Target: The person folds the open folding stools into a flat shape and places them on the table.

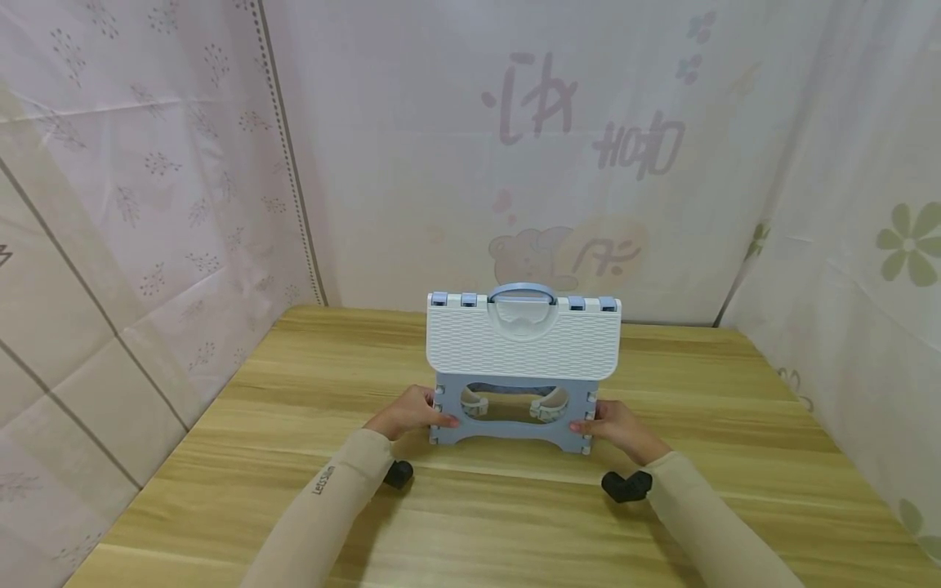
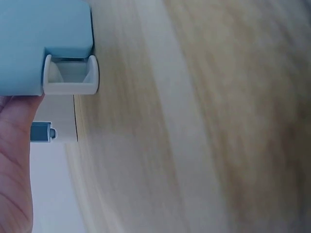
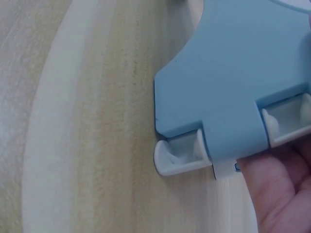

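Note:
A folding step stool (image 1: 525,347) stands in the middle of the table, its white textured top panel tipped toward the camera over a blue leg panel (image 1: 515,429). At its top edge a blue carrying handle (image 1: 524,287) arches up. My left hand (image 1: 412,412) grips the left edge of the leg panel, thumb on the front face. On the opposite edge my right hand (image 1: 621,429) holds the same way. The right wrist view shows white hinge pieces (image 3: 182,153) along the blue edge beside the fingers. Most fingers are hidden behind the stool.
The wood-grain table (image 1: 485,514) spreads around the stool. Patterned cloth curtains (image 1: 412,147) hang behind it and at both sides. Below each wrist a black fitting (image 1: 626,486) juts out over the table.

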A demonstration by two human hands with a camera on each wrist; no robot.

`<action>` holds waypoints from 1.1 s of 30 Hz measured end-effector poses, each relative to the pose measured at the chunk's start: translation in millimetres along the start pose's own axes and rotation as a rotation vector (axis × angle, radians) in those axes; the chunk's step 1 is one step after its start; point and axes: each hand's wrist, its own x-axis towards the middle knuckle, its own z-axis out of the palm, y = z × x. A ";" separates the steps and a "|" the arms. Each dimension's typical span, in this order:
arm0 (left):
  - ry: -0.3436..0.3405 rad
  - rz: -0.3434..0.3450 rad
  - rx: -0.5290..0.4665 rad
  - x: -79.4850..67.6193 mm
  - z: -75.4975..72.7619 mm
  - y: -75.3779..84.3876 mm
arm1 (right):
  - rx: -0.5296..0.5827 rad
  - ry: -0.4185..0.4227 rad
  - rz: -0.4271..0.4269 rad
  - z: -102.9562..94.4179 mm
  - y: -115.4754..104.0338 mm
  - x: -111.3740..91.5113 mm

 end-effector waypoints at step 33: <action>-0.024 -0.009 0.018 -0.6 -0.9 2.7 | 0.006 0.003 0.010 0.4 0.0 -0.1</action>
